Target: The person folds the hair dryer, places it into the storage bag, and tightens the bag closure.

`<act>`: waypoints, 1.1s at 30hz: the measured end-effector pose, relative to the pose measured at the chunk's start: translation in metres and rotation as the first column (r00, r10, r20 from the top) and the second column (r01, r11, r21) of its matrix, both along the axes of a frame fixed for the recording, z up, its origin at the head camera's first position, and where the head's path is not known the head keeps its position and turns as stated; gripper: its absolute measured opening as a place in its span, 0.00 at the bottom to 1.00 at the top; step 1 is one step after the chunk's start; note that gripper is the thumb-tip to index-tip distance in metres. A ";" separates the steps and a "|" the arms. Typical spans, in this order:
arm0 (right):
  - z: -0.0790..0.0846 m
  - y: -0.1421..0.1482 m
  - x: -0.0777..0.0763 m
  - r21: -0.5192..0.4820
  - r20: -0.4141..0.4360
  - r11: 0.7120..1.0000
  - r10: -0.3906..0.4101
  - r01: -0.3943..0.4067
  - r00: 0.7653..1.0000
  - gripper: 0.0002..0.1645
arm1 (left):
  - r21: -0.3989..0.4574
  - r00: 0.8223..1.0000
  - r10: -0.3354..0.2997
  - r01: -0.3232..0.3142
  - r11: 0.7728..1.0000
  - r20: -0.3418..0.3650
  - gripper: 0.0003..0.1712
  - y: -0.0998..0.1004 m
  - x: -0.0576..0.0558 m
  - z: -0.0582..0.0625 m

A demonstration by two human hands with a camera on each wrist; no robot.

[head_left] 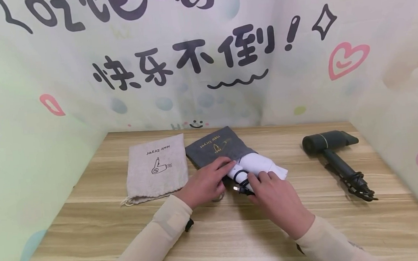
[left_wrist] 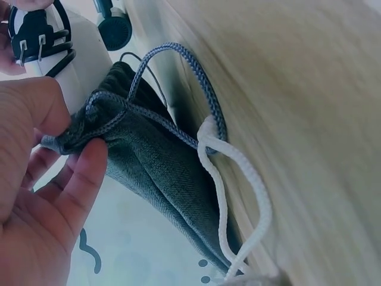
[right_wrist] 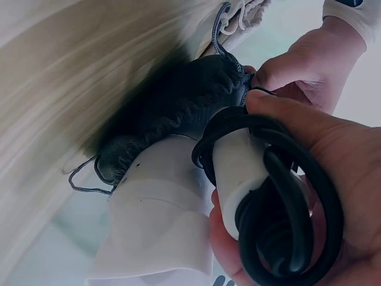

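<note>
A white hair dryer [head_left: 256,163] lies partly inside a dark grey drawstring pouch [head_left: 210,147] printed "Hair Dryer"; its nozzle end and handle stick out of the mouth. Black cord [right_wrist: 289,196] is wound round the handle, and the plug [left_wrist: 37,39] shows in the left wrist view. My left hand [head_left: 206,183] pinches the edge of the pouch's mouth between thumb and fingers. With my right hand [head_left: 277,200] I grip the dryer's corded handle. The part of the dryer within the pouch is hidden.
Left of the pouch lies a beige drawstring pouch [head_left: 157,166], flat on the wooden table [head_left: 92,235]. A dark hair dryer [head_left: 336,158] with its cord wrapped rests at the right. A printed cloth wall [head_left: 192,95] stands behind the table.
</note>
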State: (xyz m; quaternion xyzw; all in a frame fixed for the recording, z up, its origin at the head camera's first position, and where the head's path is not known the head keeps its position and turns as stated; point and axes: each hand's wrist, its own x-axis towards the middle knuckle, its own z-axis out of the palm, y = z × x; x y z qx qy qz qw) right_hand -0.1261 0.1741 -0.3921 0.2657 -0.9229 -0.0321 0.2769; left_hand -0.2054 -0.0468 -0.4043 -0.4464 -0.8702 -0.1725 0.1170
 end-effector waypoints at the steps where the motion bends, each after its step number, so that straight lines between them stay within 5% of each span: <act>1: 0.000 0.000 0.000 0.000 -0.005 1.000 -0.005 0.005 1.000 0.32 | -0.007 1.000 0.001 -0.001 1.000 -0.005 0.37 0.000 0.000 -0.001; 33: -0.004 -0.010 -0.011 -0.012 -0.006 1.000 0.000 0.000 1.000 0.32 | -0.005 0.999 -0.004 0.004 1.000 -0.035 0.36 0.003 0.000 0.000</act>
